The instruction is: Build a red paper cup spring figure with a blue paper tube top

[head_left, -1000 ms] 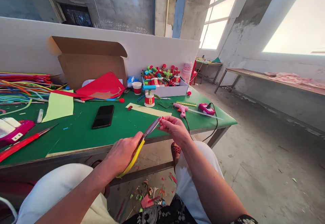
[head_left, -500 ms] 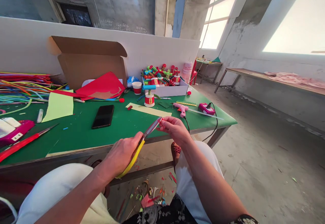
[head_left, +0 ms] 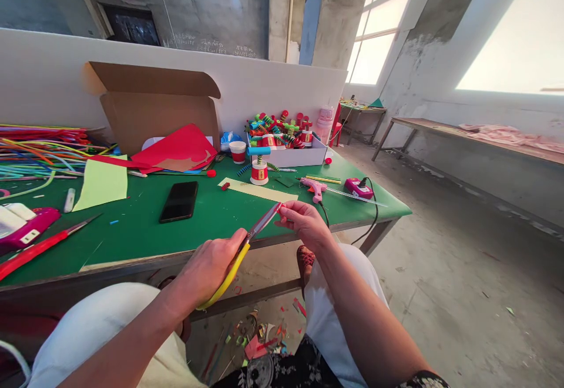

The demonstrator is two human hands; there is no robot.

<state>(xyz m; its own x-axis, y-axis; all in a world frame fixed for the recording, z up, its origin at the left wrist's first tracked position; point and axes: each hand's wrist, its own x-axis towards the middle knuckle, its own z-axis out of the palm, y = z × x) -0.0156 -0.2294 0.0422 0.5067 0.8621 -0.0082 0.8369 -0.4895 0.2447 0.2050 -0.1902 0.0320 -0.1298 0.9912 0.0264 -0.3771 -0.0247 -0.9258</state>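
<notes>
My left hand (head_left: 210, 267) is closed round the yellow handles of a pair of scissors (head_left: 247, 246), whose blades point up and right. At the blade tips my right hand (head_left: 304, 223) pinches a small red piece (head_left: 278, 206), too small to name. Both hands hang over my lap, just in front of the near edge of the green table (head_left: 145, 229).
On the table lie a black phone (head_left: 178, 201), a pink glue gun (head_left: 314, 188) with its cable, a cream paper strip (head_left: 258, 191), red and light green sheets, pipe cleaners (head_left: 39, 150), a cardboard box (head_left: 154, 109) and a white tray of craft figures (head_left: 286, 141). Scraps litter the floor.
The scissors' yellow handles have closed slightly and my left hand has shifted a little. My right hand keeps its pinch at the blade tips.
</notes>
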